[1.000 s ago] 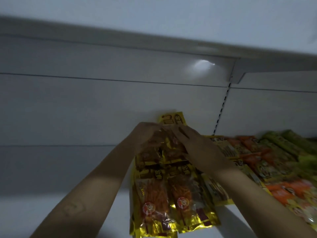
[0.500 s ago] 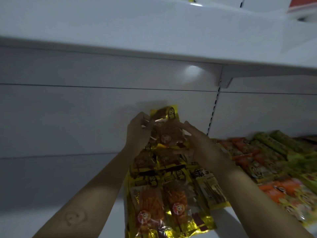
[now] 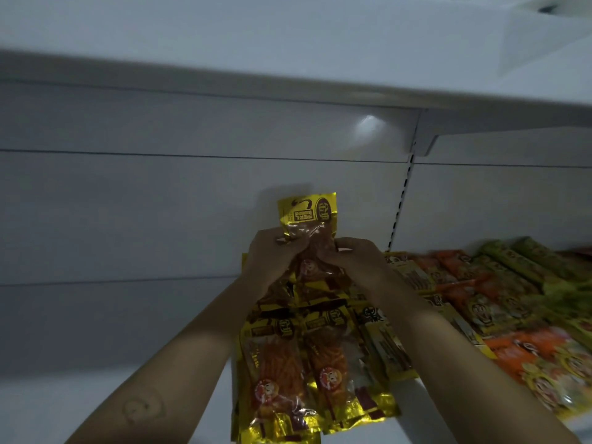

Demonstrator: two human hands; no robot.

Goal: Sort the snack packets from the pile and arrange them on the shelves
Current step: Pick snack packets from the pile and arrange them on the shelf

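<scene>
the white shelf [image 3: 80, 408] runs across the whole lower view under an upper shelf [image 3: 288, 43], with the grey back panel [image 3: 128, 219] behind, and its left half is bare. on the right of it lies a wide spread of orange and green packets [image 3: 512, 302], and nearer the middle the rows of gold packets [image 3: 304, 373] lie flat, overlapping in columns that run from the front edge back toward the panel. above the far end of those rows the held gold packet [image 3: 307, 216] stands upright just in front of the panel, its printed header on top and a clear window below showing brown snack. the left hand [image 3: 272, 261] has its fingers curled closed onto the packet's left edge and the right hand [image 3: 355, 261] pinches the right edge likewise, so both grip it at mid-height. it looks light, thin and floppy, with slick crinkly foil that would slide on its neighbours; the flat sealed side seams and the header are the sensible places to hold, since squeezing the window could crush what is inside. against the picture half a second back, the packet now stands straighter and higher, its header fully legible where it was tilted and folded, and the two hands have closed in nearer each other; a second back they were low, pressing on the rows.
</scene>
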